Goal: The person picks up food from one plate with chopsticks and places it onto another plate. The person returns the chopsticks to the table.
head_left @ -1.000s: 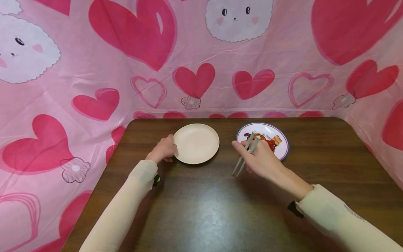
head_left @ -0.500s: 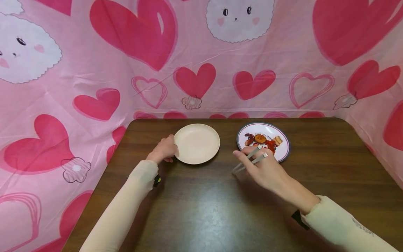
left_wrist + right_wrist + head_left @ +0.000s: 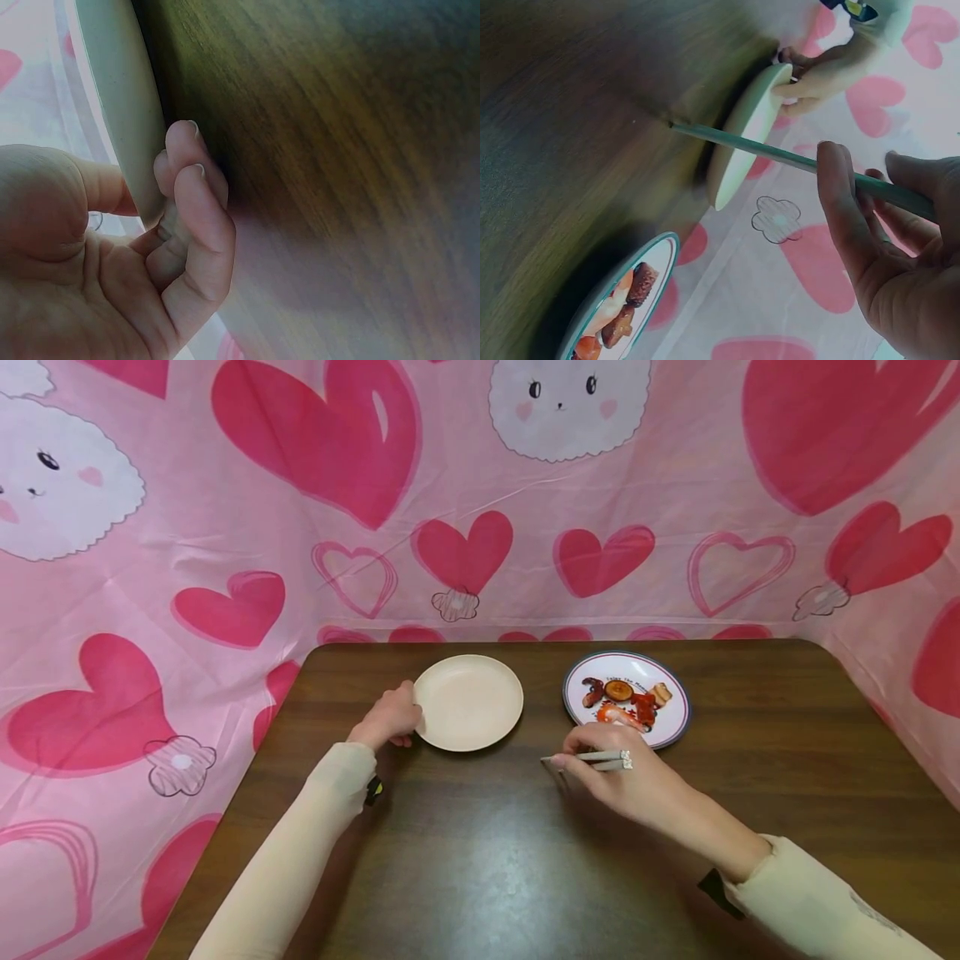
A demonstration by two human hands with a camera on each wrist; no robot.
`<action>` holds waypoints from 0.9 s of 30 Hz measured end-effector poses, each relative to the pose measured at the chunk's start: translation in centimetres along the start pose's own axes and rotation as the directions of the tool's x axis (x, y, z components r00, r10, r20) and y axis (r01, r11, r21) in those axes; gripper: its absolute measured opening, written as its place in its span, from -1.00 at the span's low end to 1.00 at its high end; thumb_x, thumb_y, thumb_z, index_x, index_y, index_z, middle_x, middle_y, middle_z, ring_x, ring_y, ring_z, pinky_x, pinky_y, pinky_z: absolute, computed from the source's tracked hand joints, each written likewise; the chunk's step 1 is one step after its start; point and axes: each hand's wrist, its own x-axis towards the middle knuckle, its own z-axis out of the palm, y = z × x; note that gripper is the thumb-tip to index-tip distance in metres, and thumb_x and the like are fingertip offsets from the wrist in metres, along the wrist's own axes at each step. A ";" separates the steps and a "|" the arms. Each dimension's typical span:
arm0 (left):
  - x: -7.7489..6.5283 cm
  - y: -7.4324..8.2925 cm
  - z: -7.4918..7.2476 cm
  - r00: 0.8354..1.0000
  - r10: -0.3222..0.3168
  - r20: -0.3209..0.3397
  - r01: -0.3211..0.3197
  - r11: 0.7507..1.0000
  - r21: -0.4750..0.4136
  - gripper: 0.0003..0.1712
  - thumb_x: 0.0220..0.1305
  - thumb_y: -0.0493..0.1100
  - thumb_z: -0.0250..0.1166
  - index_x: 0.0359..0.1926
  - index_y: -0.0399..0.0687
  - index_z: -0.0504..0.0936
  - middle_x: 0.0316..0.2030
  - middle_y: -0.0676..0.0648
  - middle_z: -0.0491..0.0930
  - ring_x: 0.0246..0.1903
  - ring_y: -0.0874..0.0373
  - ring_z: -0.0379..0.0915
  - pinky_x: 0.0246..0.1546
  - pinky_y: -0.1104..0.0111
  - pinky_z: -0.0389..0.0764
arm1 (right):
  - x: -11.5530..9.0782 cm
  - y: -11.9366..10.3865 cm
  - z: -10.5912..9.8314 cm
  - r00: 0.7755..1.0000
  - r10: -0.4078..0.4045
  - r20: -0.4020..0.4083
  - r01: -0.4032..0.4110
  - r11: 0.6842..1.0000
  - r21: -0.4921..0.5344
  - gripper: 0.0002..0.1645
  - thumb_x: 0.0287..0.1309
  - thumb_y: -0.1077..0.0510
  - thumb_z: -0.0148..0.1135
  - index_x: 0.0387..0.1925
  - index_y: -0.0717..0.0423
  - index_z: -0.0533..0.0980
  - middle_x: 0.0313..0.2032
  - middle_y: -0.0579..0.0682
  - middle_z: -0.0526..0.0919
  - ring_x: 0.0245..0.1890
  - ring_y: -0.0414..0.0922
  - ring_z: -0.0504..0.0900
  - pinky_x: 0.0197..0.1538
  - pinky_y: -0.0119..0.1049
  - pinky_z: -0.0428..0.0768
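My left hand (image 3: 387,717) pinches the left rim of a round cream plate (image 3: 468,703) lying on the table. In the left wrist view, the thumb (image 3: 105,187) lies over the rim while the fingers (image 3: 202,210) curl at its underside. My right hand (image 3: 633,777) holds a pair of grey chopsticks (image 3: 742,145), their tips pointing left, low over the table between the two plates. Only one stick shows clearly in the right wrist view, and nothing is between the tips. Just beyond this hand lies an oval blue-rimmed plate (image 3: 675,718) bearing several pieces of food.
The food includes a shrimp-like orange and white piece (image 3: 618,717) and a round brown slice (image 3: 619,691). Both plates lie toward the far edge of the dark wooden table (image 3: 450,843). A pink heart-patterned cloth (image 3: 525,485) hangs behind and at both sides.
My right hand has drawn slightly back toward me, uncovering more of the oval plate. The chopsticks have swung from steep to nearly flat. The left hand and cream plate stay put.
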 end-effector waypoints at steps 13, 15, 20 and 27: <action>-0.1 -0.1 0.1 1.000 0.003 0.001 -0.003 1.000 -0.007 -0.49 0.45 -0.31 0.09 0.33 -0.40 0.23 -0.23 -0.34 0.53 -0.55 -0.07 0.61 -0.52 0.18 0.71 | -0.4 -0.4 -1.0 0.981 0.191 0.031 -0.193 0.970 0.148 -0.77 0.10 0.38 0.54 -0.33 0.00 0.70 -0.49 -0.27 0.65 -0.52 -0.25 0.45 -0.57 -0.39 0.46; -0.1 0.0 0.1 1.000 0.001 0.002 -0.001 1.000 -0.005 -0.48 0.45 -0.31 0.09 0.34 -0.40 0.22 -0.24 -0.34 0.53 -0.55 -0.07 0.61 -0.52 0.18 0.71 | -0.4 -0.4 -1.0 0.976 0.216 -0.002 -0.214 0.968 0.131 -0.82 0.11 0.34 0.56 -0.33 0.01 0.73 -0.50 -0.29 0.64 -0.54 -0.25 0.44 -0.57 -0.39 0.44; -0.1 0.1 0.1 1.000 0.004 0.005 -0.004 1.000 -0.002 -0.46 0.45 -0.31 0.08 0.36 -0.41 0.21 -0.24 -0.34 0.53 -0.55 -0.07 0.62 -0.52 0.18 0.70 | -0.3 -0.5 -0.9 0.956 0.277 -0.098 -0.270 0.960 0.078 -0.92 0.20 0.20 0.55 -0.35 0.02 0.74 -0.63 -0.33 0.61 -0.64 -0.28 0.50 -0.57 -0.40 0.43; -0.3 0.2 0.0 1.000 0.003 -0.002 -0.003 1.000 -0.001 -0.46 0.44 -0.31 0.09 0.36 -0.41 0.22 -0.25 -0.34 0.54 -0.55 -0.07 0.62 -0.52 0.18 0.71 | -0.3 -0.5 -1.1 0.933 0.329 -0.146 -0.305 0.938 0.164 -0.92 0.32 0.19 0.45 -0.33 0.05 0.70 -0.71 -0.19 0.59 -0.72 -0.24 0.54 -0.62 -0.40 0.46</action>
